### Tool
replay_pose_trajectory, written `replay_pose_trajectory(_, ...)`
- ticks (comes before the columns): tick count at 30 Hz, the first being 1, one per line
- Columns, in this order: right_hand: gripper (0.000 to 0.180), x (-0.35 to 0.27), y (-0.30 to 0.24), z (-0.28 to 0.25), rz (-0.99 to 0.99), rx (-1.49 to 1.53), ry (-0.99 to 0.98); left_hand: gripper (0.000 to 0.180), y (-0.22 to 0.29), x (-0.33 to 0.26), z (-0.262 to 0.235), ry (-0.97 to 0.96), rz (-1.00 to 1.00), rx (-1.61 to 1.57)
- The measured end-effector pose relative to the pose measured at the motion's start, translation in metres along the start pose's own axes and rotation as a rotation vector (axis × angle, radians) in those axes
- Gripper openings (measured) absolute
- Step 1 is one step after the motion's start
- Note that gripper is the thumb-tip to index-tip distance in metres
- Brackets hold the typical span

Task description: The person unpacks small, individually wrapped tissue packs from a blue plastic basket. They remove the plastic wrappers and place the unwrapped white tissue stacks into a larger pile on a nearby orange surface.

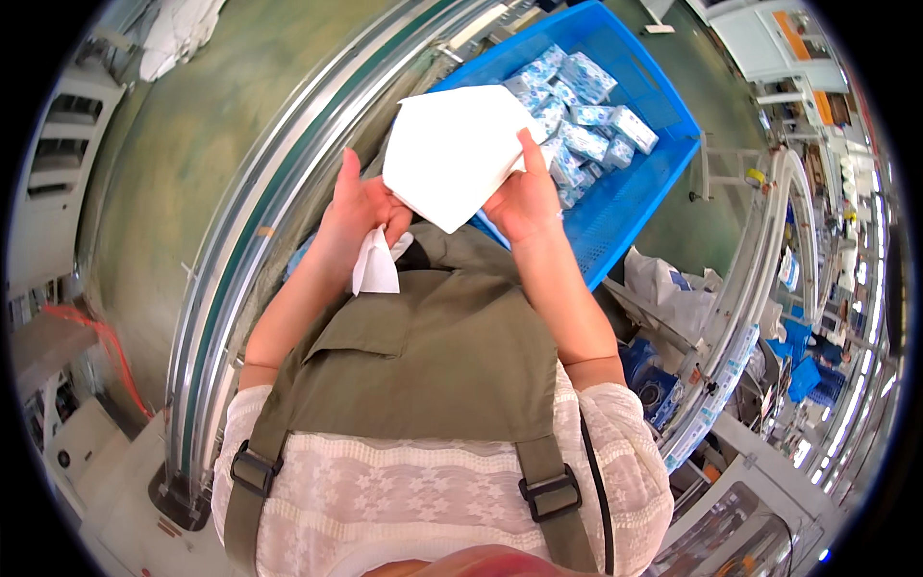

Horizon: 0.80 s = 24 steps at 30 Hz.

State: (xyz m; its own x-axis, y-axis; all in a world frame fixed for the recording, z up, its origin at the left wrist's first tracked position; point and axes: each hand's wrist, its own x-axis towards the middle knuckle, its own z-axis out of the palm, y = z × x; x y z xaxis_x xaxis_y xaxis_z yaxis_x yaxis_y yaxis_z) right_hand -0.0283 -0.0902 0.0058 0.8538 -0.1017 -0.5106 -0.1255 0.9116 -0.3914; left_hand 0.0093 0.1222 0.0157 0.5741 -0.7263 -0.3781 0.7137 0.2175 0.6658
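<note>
A broad white sheet (450,149), paper or tissue, is held out in front of my chest, with angular corners and one point hanging toward me. My right hand (524,200) grips its right edge, thumb lying on top and fingers underneath. My left hand (363,204) is at the sheet's lower left edge, its thumb sticking up and its fingers curled in. From those curled fingers hangs a smaller crumpled white piece (376,265), like tissue. Whether the left fingertips also touch the big sheet is hard to tell.
Just beyond my right hand stands a blue plastic crate (663,178) holding several small blue-and-white packs (586,141). A metal conveyor rail (279,173) curves along my left. At right are a curved rail (803,221), a blue motor (654,385) and white plastic bags (668,288).
</note>
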Motion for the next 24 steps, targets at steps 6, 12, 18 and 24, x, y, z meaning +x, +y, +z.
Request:
replay_pose_trajectory(6,0.057,0.008,-0.023,-0.059,-0.699,-0.349,0.284,0.055,-0.002,0.053,-0.018,0.351,0.362,-0.014)
replay_pose_trajectory(12,0.079,0.028,-0.031,-0.160,-1.086,-1.717,0.491,0.059,-0.042,0.156,-0.005,0.257,0.802,0.450)
replay_pose_trajectory(18,0.038,0.095,0.011,-0.280,0.069,-1.594,0.031,0.078,-0.147,0.248,-0.043,-0.295,-0.369,1.769)
replay_pose_trajectory(24,0.015,0.204,-0.070,-0.330,-0.461,-1.357,0.720,0.061,-0.150,0.256,-0.045,-0.154,-0.153,1.994)
